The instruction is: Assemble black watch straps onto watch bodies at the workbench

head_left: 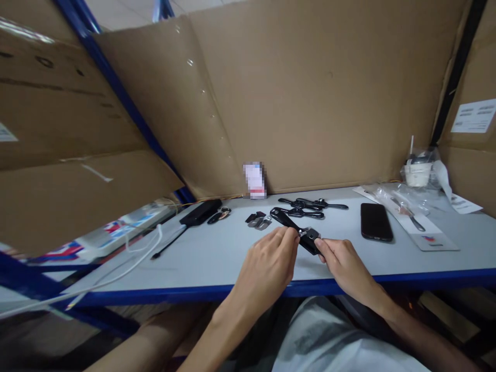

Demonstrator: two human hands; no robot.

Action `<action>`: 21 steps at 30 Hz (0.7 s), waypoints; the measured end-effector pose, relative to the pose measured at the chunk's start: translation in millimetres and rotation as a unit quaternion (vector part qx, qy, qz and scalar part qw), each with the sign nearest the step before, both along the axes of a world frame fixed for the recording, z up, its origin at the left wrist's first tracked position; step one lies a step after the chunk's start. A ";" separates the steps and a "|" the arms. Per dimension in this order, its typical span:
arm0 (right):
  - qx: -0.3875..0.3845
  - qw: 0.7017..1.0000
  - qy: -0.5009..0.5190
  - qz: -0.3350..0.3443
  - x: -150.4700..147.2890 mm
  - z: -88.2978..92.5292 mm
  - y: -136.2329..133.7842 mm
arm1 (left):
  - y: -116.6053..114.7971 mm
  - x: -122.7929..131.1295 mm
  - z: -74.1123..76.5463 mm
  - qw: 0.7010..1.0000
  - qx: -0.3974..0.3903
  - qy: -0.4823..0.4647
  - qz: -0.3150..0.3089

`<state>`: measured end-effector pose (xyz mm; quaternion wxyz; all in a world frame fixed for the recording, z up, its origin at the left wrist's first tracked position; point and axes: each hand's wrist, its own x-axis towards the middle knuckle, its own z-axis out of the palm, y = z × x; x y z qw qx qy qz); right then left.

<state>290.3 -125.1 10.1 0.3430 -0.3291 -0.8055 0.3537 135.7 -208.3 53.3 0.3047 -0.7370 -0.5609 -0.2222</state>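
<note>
A black spokeshave (285,219) is held at a slant above the near part of the tabletop, one handle pointing up and left. My left hand (269,258) is closed at its middle, fingertips pinching by a small shiny screw. With thumb and fingers, my right hand (343,261) grips the lower right end; its other handle is hidden there. A squarish metal blade piece (313,233) shows on the body between both hands. Just behind lie several more black spokeshaves (300,212). Left of them is a small group of dark and shiny flat blades (258,221).
A black phone (376,222) and a blister card (422,232) lie to the right, with a bagged cup (418,173) behind. At left are a black box with a cable (201,212) and keys (219,215). Cardboard (310,103) walls the back; a blurred upright screen (254,181) leans there.
</note>
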 end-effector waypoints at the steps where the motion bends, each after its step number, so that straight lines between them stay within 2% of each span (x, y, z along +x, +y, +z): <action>1: 0.003 1.000 -0.002 0.000 0.0 0.0 0.1 | 2.9 0.1 -3.5 1.000 0.003 0.013 0.004; 4: 0.010 1.000 -0.009 -0.003 -0.1 0.8 -0.3 | 6.2 0.9 -7.6 0.999 -0.003 0.047 0.009; 12: 0.030 0.998 -0.056 -0.024 -1.2 2.0 -1.6 | -0.8 13.1 -4.5 0.989 -0.006 0.137 0.052; 21: 0.090 0.982 -0.155 -0.063 -4.5 0.4 -3.7 | 1.0 17.2 -11.0 0.982 0.005 0.177 0.060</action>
